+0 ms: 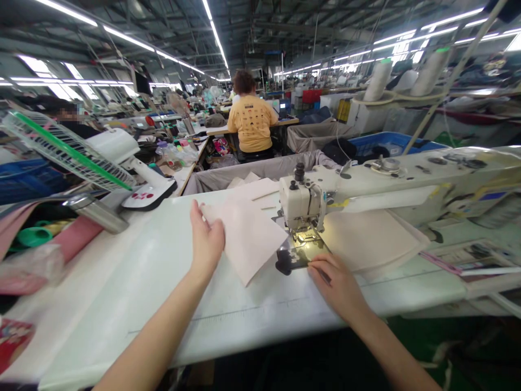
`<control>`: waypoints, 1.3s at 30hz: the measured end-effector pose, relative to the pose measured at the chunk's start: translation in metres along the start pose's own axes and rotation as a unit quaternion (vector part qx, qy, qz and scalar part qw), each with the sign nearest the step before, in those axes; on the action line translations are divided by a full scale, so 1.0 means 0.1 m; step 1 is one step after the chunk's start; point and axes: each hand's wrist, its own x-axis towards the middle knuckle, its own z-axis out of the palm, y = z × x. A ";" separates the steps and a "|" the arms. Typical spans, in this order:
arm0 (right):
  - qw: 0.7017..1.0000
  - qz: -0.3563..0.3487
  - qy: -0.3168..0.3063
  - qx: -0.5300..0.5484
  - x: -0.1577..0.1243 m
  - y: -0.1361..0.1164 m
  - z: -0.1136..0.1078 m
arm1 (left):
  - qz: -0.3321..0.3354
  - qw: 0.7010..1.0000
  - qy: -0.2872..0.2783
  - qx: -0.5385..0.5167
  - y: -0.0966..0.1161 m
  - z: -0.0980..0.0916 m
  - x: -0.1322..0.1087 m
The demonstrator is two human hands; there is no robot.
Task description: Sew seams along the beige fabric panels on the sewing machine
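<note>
While the left hand (207,241) lies open, pressing flat on a fabric sheet (248,239), the right hand (336,288) rests open, gripping nothing, against a black piece (295,259) under the sewing machine (303,201).

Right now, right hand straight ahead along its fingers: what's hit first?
The right hand would meet the dark patterned sheet by the sewing machine's foot; fingertips seem at its edge, depth unclear.

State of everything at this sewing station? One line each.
left hand, flat on pink panel
pale pink fabric panel, lying flat, tilted askew
right hand, fingertips at black piece
black cut-out piece, flat by needle plate
sewing machine head, needle area lit
cream fabric panel, lying right of machine foot
steel flask, on its side
thread cones, upright
co-worker, seated, back turned
</note>
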 end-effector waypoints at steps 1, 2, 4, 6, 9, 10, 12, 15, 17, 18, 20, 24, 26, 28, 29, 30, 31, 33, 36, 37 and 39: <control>1.000 0.000 0.000 0.002 0.00 0.00 0.00 | 0.037 0.998 -0.013 0.056 -0.07 -0.02 -0.06; 1.000 0.001 -0.001 0.005 0.01 0.01 -0.01 | 0.089 0.988 -0.053 0.113 -0.13 -0.03 -0.13; 1.000 0.006 -0.006 0.016 0.03 0.03 -0.02 | 0.201 0.942 -0.202 0.174 -0.19 -0.04 -0.30; 0.999 0.019 -0.003 0.030 0.07 0.03 -0.06 | 0.269 0.877 -0.339 0.209 -0.14 -0.05 -0.45; 0.998 0.038 0.026 0.031 0.16 -0.13 -0.10 | 0.279 0.822 -0.417 0.270 0.04 -0.05 -0.61; 0.999 0.036 0.033 0.024 0.19 -0.23 -0.10 | 0.280 0.817 -0.421 0.276 0.09 -0.04 -0.66; 1.000 0.004 0.020 0.012 0.23 -0.46 -0.05 | 0.295 0.818 -0.422 0.256 0.14 -0.01 -0.76; 0.996 -0.062 -0.063 0.000 0.21 -0.73 0.12 | 0.306 0.826 -0.419 0.220 0.08 0.05 -0.90; 0.992 -0.068 -0.101 -0.033 0.14 -0.73 0.24 | 0.299 0.829 -0.421 0.214 0.01 0.08 -0.97; 0.991 -0.058 -0.107 -0.053 0.09 -0.68 0.27 | 0.294 0.831 -0.421 0.215 0.00 0.09 -0.99; 0.991 -0.031 -0.105 -0.081 0.01 -0.52 0.29 | 0.282 0.837 -0.413 0.224 0.01 0.11 -1.01; 0.992 -0.037 -0.097 -0.075 -0.01 -0.21 0.13 | 0.280 0.844 -0.412 0.198 0.15 0.24 -0.98; 0.991 -0.060 -0.098 -0.061 0.06 -0.13 0.07 | 0.296 0.834 -0.435 0.166 0.20 0.35 -0.93; 0.991 -0.073 -0.098 -0.050 0.14 -0.09 0.04 | 0.302 0.824 -0.453 0.156 0.22 0.45 -0.87; 0.991 -0.077 -0.097 -0.046 0.19 -0.07 0.04 | 0.300 0.822 -0.457 0.157 0.21 0.49 -0.84; 0.991 -0.079 -0.095 -0.044 0.22 -0.06 0.05 | 0.298 0.821 -0.459 0.160 0.20 0.52 -0.81; 0.992 -0.080 -0.093 -0.043 0.26 -0.04 0.07 | 0.298 0.821 -0.461 0.160 0.19 0.55 -0.78; 0.992 -0.079 -0.091 -0.044 0.30 -0.01 0.10 | 0.302 0.820 -0.460 0.155 0.16 0.57 -0.71; 0.992 -0.075 -0.094 -0.047 0.32 0.04 0.15 | 0.314 0.819 -0.458 0.142 0.11 0.59 -0.65; 0.992 -0.073 -0.094 -0.047 0.32 0.05 0.16 | 0.318 0.819 -0.459 0.136 0.10 0.59 -0.63; 0.993 -0.067 -0.092 -0.044 0.31 0.06 0.17 | 0.325 0.817 -0.459 0.125 0.08 0.60 -0.61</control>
